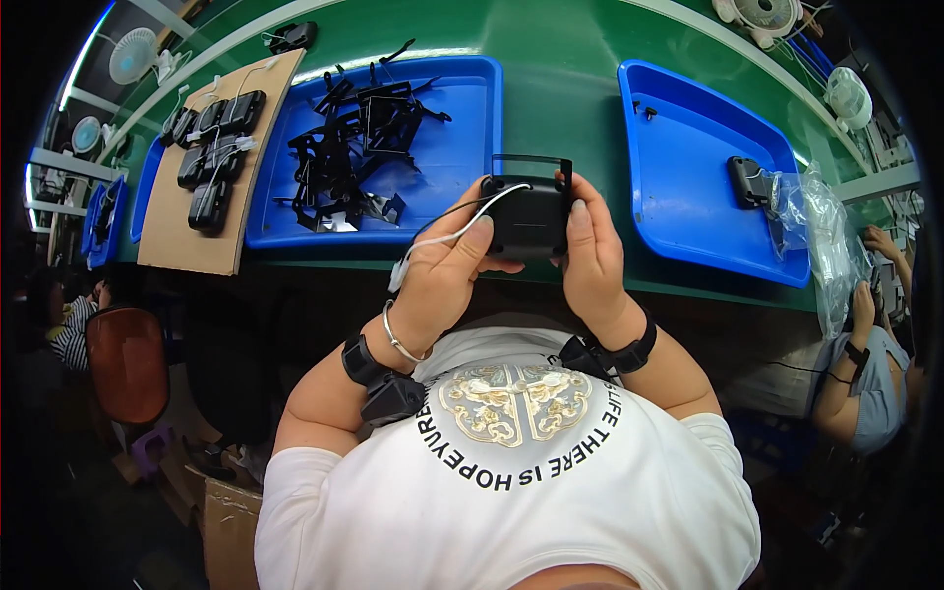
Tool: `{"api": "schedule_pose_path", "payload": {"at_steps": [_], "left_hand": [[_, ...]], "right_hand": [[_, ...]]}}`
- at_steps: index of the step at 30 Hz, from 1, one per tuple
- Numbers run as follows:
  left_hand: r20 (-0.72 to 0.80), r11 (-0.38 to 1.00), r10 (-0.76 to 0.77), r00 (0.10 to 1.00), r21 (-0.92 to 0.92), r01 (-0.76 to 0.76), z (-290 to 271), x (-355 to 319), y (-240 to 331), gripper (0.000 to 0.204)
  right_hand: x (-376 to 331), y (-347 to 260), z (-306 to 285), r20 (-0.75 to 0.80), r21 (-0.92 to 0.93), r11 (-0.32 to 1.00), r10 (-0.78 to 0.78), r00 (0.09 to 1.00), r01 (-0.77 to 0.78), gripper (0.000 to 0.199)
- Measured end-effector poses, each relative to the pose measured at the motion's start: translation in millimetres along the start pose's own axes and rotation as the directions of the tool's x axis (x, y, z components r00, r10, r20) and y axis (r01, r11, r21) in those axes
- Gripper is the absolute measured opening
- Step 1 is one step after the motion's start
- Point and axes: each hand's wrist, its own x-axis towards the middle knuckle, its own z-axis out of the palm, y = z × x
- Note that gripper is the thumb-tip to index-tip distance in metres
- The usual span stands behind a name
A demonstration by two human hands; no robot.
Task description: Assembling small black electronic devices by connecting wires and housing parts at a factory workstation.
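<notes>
Between my two hands, above the near edge of the green table, is a black box-shaped device (531,224) with a white cable (454,236) trailing off its left side. A thin black frame-like bracket (533,160) sticks out at its far edge. My left hand (447,258) grips the device's left side, thumb on top near the cable. On the opposite side my right hand (594,246) holds it, thumb along the edge and fingers behind. The fingers underneath are mostly hidden.
A blue tray (474,118) left of centre holds a heap of black brackets. Beside it, several black devices with white cables lie on a cardboard sheet (162,231). A right-hand blue tray (688,231) holds small black parts and a device by clear plastic bags (831,246). People sit at both sides.
</notes>
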Motion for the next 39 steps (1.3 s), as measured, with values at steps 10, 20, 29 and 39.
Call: {"api": "schedule_pose_path", "payload": {"at_steps": [10,20,29,39], "left_hand": [[0.142,0.961,-0.164,0.976,-0.202,0.19,-17,6,9,0.044],[-0.049,0.953,-0.209,0.977,-0.233,0.193,5,0,7,0.041],[-0.054,0.98,-0.169,0.984,0.092,0.173,-10,-1,4,0.039],[-0.053,0.989,-0.112,0.992,0.092,0.117,-7,2,5,0.037]], "right_hand": [[-3,1,0,0.058,0.252,0.968,-0.041,0.997,0.025,0.042],[-5,9,-8,0.123,0.496,0.86,0.062,0.99,-0.115,0.043],[-5,4,-2,0.073,0.351,0.932,-0.122,0.99,0.089,0.044],[-4,4,-12,0.25,0.495,0.845,0.081,0.965,-0.2,0.044]]}}
